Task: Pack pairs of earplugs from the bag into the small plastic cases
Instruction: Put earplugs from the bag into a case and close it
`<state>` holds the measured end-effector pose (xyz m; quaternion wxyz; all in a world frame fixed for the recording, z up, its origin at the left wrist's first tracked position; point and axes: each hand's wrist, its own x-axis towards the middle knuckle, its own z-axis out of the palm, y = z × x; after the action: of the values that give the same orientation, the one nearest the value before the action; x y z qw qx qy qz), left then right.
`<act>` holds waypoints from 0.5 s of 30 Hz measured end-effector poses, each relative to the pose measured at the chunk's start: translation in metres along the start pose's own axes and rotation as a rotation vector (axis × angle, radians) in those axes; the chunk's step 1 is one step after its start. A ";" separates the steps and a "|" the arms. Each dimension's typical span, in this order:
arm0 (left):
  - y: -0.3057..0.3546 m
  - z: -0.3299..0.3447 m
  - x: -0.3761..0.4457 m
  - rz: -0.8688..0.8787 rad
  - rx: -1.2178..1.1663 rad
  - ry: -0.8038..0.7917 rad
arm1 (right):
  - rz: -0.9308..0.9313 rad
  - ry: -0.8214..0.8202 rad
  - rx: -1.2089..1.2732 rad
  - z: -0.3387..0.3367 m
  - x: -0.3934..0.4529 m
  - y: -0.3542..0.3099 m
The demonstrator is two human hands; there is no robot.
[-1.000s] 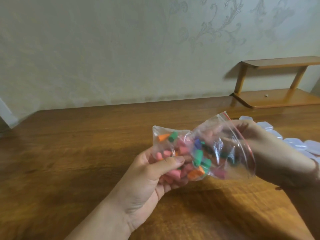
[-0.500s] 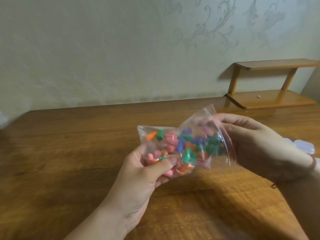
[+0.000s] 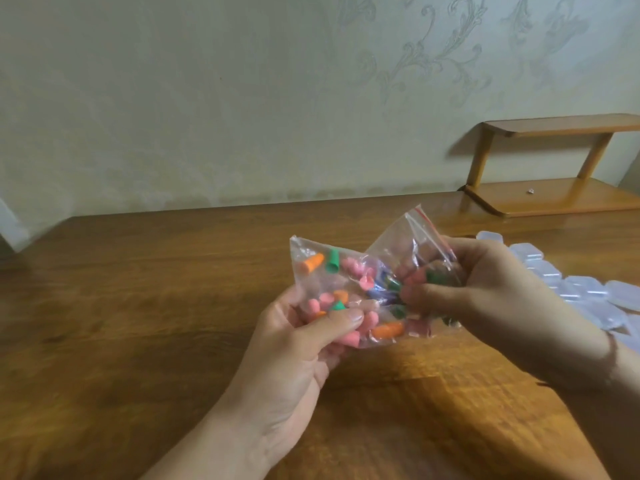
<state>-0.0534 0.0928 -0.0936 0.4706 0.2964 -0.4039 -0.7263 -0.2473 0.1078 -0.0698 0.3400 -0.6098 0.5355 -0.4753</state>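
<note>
A clear zip bag [image 3: 349, 271] full of pink, orange, green and blue earplugs hangs above the wooden table [image 3: 138, 306]. My left hand [image 3: 298, 351] grips the bag's lower left end, thumb pressed on top. My right hand [image 3: 485, 299] holds the bag's open, red-striped mouth, with its fingers reaching inside among the earplugs. An orange earplug [image 3: 388, 330] shows near the bag's bottom edge. Several small translucent plastic cases [image 3: 588, 296] lie on the table behind my right hand, partly hidden by it.
A small two-level wooden shelf [image 3: 554, 199] stands at the back right against the patterned wall. The wall runs along the table's far edge.
My right hand has gone from holding the bag's mouth from outside to pushing its fingers into the bag. The bag has crumpled a little, and the view shifted so more cases show.
</note>
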 end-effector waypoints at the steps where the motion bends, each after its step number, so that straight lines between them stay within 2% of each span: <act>1: 0.000 0.000 0.001 0.004 0.004 0.013 | 0.002 -0.006 0.025 0.000 -0.001 -0.001; 3: -0.001 -0.001 0.001 0.028 0.008 0.034 | 0.011 -0.055 0.098 -0.001 -0.001 -0.003; 6: 0.000 -0.002 0.002 0.076 -0.001 0.053 | 0.071 -0.204 0.371 -0.004 -0.001 -0.004; 10: 0.000 0.000 0.001 0.169 0.063 0.086 | 0.211 -0.168 0.555 -0.001 0.000 -0.003; 15: 0.000 0.004 -0.002 0.241 0.134 0.091 | 0.292 -0.194 0.582 0.006 0.000 -0.004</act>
<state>-0.0558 0.0956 -0.0919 0.5514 0.3093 -0.4623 -0.6218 -0.2402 0.1079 -0.0679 0.6136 -0.4465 0.4243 -0.4941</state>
